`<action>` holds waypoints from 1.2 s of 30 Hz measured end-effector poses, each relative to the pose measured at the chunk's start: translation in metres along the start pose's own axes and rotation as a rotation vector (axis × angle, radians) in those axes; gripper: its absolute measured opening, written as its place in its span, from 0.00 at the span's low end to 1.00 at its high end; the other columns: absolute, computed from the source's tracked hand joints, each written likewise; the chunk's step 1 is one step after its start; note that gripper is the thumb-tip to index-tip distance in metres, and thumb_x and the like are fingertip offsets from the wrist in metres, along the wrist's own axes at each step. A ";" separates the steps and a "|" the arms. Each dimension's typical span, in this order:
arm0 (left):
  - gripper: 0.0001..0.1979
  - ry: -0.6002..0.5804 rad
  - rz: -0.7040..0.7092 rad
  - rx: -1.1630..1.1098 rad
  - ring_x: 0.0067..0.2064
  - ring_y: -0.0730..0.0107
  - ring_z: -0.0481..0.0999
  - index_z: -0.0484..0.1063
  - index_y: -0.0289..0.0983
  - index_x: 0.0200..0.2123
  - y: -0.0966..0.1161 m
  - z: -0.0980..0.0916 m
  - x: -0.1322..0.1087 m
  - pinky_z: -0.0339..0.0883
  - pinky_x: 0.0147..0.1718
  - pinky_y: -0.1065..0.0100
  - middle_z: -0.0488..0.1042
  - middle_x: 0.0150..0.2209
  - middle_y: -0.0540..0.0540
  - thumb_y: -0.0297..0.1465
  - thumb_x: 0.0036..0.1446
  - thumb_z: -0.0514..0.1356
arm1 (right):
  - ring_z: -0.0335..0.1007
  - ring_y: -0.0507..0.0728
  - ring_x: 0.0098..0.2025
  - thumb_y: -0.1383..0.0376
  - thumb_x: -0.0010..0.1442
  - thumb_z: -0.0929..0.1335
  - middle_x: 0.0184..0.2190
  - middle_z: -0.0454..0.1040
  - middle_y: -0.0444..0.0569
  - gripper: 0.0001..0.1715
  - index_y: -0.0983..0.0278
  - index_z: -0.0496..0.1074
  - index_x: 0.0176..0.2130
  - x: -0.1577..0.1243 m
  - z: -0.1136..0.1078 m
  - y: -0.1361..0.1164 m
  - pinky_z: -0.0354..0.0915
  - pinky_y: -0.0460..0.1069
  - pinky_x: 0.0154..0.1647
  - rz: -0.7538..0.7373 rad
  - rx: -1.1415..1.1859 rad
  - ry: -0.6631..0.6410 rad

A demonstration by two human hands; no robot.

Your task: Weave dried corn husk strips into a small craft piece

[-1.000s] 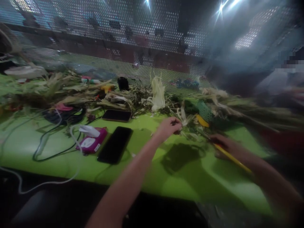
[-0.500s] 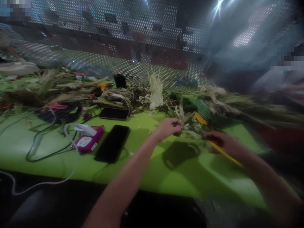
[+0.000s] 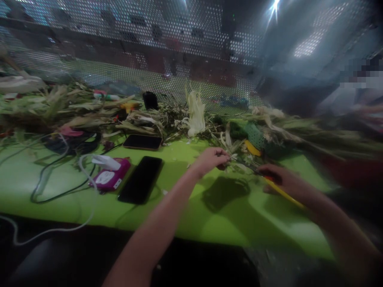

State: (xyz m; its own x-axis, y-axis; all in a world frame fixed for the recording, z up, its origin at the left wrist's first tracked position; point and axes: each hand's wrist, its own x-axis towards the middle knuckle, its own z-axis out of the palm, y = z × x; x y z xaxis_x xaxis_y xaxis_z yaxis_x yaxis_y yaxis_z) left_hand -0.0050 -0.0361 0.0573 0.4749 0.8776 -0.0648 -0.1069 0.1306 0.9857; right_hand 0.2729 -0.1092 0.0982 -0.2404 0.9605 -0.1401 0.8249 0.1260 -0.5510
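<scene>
Both hands have edged nearer across the green table (image 3: 185, 223): left hand (image 3: 211, 159) pinches a husk strip (image 3: 239, 161), right hand (image 3: 279, 181) grips one yellow-handled tool (image 3: 283, 194) lying diagonally, tip toward the strip, with two dark phones (image 3: 140, 179) left.

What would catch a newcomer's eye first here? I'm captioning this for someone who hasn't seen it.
The bright lime-green tabletop stands out, with a long heap of dried straw-coloured leaves along its far edge. At centre, the left hand pinches a leaf strip while the right hand grips a yellow-handled tool. Two black phones lie left.
</scene>
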 end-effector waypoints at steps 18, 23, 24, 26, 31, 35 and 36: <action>0.04 -0.014 0.009 -0.057 0.25 0.80 0.71 0.72 0.30 0.30 -0.001 0.002 0.000 0.70 0.30 0.71 0.73 0.25 0.48 0.26 0.50 0.63 | 0.73 0.67 0.48 0.52 0.47 0.76 0.49 0.77 0.51 0.32 0.57 0.73 0.51 0.004 0.006 0.009 0.70 0.62 0.51 -0.017 0.108 -0.001; 0.03 -0.021 -0.008 -0.019 0.25 0.79 0.71 0.73 0.30 0.31 0.002 0.004 -0.002 0.70 0.29 0.72 0.73 0.25 0.49 0.24 0.50 0.61 | 0.75 0.67 0.45 0.51 0.45 0.77 0.45 0.79 0.49 0.30 0.58 0.76 0.47 0.005 0.007 0.006 0.71 0.60 0.47 -0.015 0.095 0.043; 0.03 -0.022 -0.011 -0.014 0.25 0.80 0.71 0.73 0.30 0.31 0.003 0.004 -0.002 0.70 0.29 0.72 0.73 0.25 0.49 0.24 0.50 0.61 | 0.75 0.66 0.45 0.51 0.45 0.77 0.44 0.79 0.49 0.30 0.58 0.76 0.47 0.005 0.007 0.005 0.72 0.60 0.47 -0.009 0.090 0.049; 0.03 -0.022 -0.010 -0.003 0.24 0.80 0.71 0.73 0.30 0.31 0.004 0.004 -0.003 0.70 0.29 0.73 0.73 0.25 0.49 0.24 0.50 0.60 | 0.76 0.66 0.43 0.51 0.45 0.77 0.43 0.80 0.49 0.30 0.58 0.77 0.47 0.004 0.007 0.002 0.72 0.59 0.46 0.007 0.088 0.054; 0.03 -0.018 -0.003 0.046 0.25 0.80 0.71 0.73 0.30 0.31 0.003 0.003 -0.002 0.70 0.29 0.72 0.72 0.25 0.49 0.25 0.50 0.61 | 0.77 0.66 0.40 0.51 0.44 0.77 0.40 0.81 0.48 0.29 0.56 0.79 0.45 0.003 0.007 0.000 0.73 0.58 0.43 0.021 0.107 0.068; 0.05 -0.038 0.004 0.068 0.26 0.79 0.71 0.73 0.31 0.31 0.001 0.001 -0.001 0.71 0.31 0.71 0.72 0.26 0.48 0.27 0.51 0.61 | 0.78 0.66 0.39 0.52 0.44 0.77 0.40 0.82 0.48 0.28 0.56 0.79 0.45 0.003 0.006 -0.001 0.73 0.57 0.43 0.030 0.089 0.072; 0.05 -0.044 0.003 0.078 0.26 0.79 0.72 0.73 0.31 0.32 0.000 0.000 -0.001 0.71 0.31 0.70 0.73 0.26 0.48 0.28 0.51 0.62 | 0.78 0.66 0.40 0.52 0.44 0.77 0.40 0.82 0.48 0.28 0.57 0.79 0.45 0.002 0.005 -0.002 0.73 0.57 0.44 0.034 0.081 0.064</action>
State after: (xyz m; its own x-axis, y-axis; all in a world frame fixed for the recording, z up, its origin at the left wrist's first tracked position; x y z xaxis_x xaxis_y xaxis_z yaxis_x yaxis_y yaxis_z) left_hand -0.0049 -0.0369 0.0576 0.5130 0.8565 -0.0567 -0.0408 0.0902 0.9951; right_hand 0.2681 -0.1085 0.0945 -0.1780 0.9780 -0.1084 0.7872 0.0754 -0.6120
